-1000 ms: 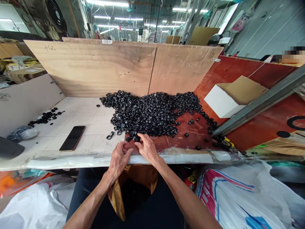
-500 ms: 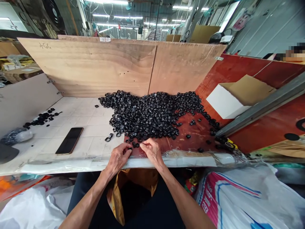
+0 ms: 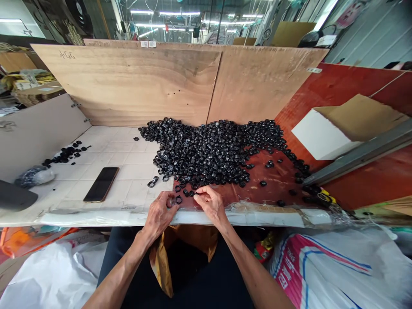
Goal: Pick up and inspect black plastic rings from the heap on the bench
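A big heap of small black plastic rings [image 3: 212, 148] lies in the middle of the bench, against the plywood back wall. My left hand [image 3: 160, 212] rests at the bench's front edge, fingers curled and pinching a black ring [image 3: 169, 203]. My right hand [image 3: 210, 204] is close beside it, thumb and forefinger pinched on another black ring [image 3: 197, 194]. A few loose rings [image 3: 179, 199] lie between my two hands, just below the heap's near edge.
A dark phone [image 3: 101, 184] lies face up on the white tiled part, left of my hands. A smaller group of black rings [image 3: 66, 154] and a plastic bag [image 3: 34, 176] sit far left. A white cardboard box [image 3: 325, 128] leans at right. Woven sacks [image 3: 325, 266] stand below the bench.
My right hand pulled back from the heap's edge towards me and closed into a pinch. My left hand moved forward and closed on a ring. The view shifted slightly.
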Action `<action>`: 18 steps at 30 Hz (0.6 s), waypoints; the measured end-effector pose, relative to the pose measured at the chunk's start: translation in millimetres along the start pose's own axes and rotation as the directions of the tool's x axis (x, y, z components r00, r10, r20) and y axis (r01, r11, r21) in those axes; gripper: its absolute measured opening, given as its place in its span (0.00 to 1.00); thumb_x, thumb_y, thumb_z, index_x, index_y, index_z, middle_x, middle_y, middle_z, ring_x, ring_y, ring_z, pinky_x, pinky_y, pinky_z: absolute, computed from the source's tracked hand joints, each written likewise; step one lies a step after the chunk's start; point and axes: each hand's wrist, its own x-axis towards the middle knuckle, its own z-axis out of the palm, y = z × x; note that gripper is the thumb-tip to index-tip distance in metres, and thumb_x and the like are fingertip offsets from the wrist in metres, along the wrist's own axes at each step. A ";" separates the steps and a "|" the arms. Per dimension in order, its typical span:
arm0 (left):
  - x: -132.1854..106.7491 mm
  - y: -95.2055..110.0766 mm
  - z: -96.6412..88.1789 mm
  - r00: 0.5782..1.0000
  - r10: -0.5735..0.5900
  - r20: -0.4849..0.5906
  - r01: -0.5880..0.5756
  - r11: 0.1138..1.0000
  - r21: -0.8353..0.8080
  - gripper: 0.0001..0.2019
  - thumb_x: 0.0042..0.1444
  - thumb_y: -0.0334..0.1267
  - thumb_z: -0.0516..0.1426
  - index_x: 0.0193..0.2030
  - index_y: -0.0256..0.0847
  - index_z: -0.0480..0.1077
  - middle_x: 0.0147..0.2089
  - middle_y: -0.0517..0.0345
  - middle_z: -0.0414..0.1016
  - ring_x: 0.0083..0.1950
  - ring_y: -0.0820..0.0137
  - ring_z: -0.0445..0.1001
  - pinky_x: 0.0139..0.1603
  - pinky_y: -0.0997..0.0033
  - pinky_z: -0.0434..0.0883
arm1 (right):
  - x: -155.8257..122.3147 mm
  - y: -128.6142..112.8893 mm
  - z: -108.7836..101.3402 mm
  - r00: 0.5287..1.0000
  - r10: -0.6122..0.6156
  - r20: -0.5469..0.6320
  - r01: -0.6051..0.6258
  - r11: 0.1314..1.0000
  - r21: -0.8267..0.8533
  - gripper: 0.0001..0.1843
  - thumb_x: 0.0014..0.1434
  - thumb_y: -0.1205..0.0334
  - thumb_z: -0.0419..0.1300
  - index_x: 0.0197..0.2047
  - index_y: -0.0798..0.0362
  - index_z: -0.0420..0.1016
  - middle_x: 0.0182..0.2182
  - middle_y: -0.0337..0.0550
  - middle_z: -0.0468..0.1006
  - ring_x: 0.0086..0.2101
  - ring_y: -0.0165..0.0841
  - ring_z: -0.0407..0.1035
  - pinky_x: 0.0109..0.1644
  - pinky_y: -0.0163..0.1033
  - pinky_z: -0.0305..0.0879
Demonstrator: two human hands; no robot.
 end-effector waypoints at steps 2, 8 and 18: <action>3.4 0.1 4.2 1.000 0.014 0.008 -0.015 0.999 0.028 0.16 0.56 0.35 0.63 0.52 0.45 0.73 0.35 0.62 0.76 0.31 0.67 0.77 0.36 0.68 0.76 | -0.7 -1.1 -0.3 0.998 -0.030 0.053 0.030 1.000 0.010 0.09 0.58 0.58 0.65 0.41 0.52 0.80 0.36 0.43 0.83 0.30 0.33 0.75 0.34 0.36 0.72; 7.0 8.6 14.2 0.995 0.101 -0.016 -0.101 0.995 -0.002 0.13 0.58 0.32 0.61 0.50 0.45 0.73 0.41 0.56 0.82 0.40 0.63 0.83 0.44 0.64 0.79 | -2.9 -5.1 0.0 0.981 -0.146 0.127 0.128 0.982 0.139 0.09 0.61 0.61 0.63 0.45 0.50 0.82 0.44 0.46 0.81 0.41 0.36 0.77 0.43 0.37 0.76; 1.9 12.3 13.9 0.986 0.114 0.118 -0.063 0.926 -0.373 0.14 0.62 0.36 0.61 0.55 0.44 0.70 0.50 0.52 0.81 0.48 0.64 0.84 0.53 0.59 0.82 | -4.0 -16.4 -0.9 0.963 -0.219 0.158 0.214 0.976 0.047 0.08 0.61 0.63 0.63 0.43 0.50 0.83 0.41 0.46 0.82 0.37 0.36 0.77 0.38 0.38 0.74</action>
